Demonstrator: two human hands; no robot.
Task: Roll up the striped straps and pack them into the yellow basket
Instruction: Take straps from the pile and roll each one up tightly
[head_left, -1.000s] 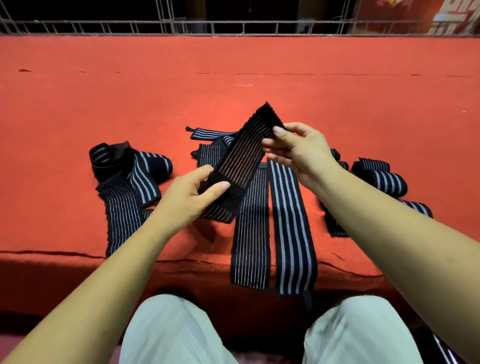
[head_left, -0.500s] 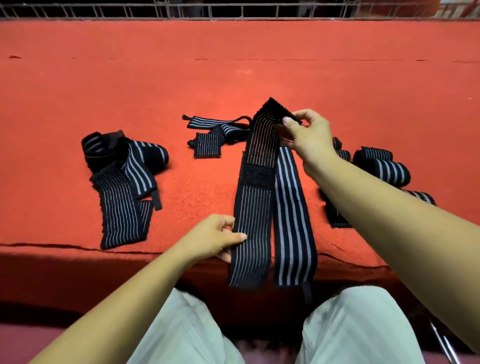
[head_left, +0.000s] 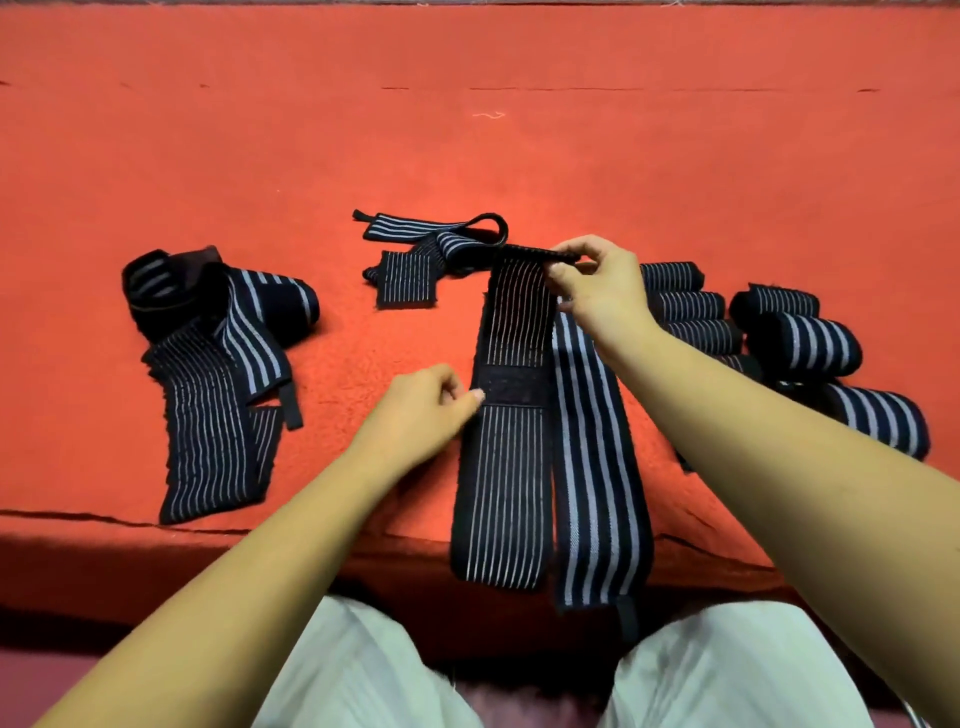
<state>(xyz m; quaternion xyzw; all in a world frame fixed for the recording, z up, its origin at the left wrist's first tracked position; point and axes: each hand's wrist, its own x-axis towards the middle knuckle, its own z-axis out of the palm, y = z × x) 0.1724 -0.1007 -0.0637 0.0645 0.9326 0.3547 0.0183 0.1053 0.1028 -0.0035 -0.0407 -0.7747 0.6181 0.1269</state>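
Right hand pinches the far end of the thin-striped strap and holds that end just off the red worktop. Left hand, fingers curled, pinches the strap's left edge beside the black patch. The strap runs lengthwise toward the person with its near end hanging over the worktop's front edge, just beside the wide-striped strap on its right. The step looks like starting the roll from the far end. To do it well: make the first turn tight and square, keep both edges lined up, let the left hand keep the rest flat and taut, and don't catch the neighbouring strap. The fabric looks stretchy, so an uneven pull would likely cone the roll. Rolled straps sit to the right, a loose heap to the left and small loose pieces behind. No yellow basket in view, so where it is can't be told. The right forearm hides part of the rolled lot, so the count is unclear. What the patch is made of is hard to make out.
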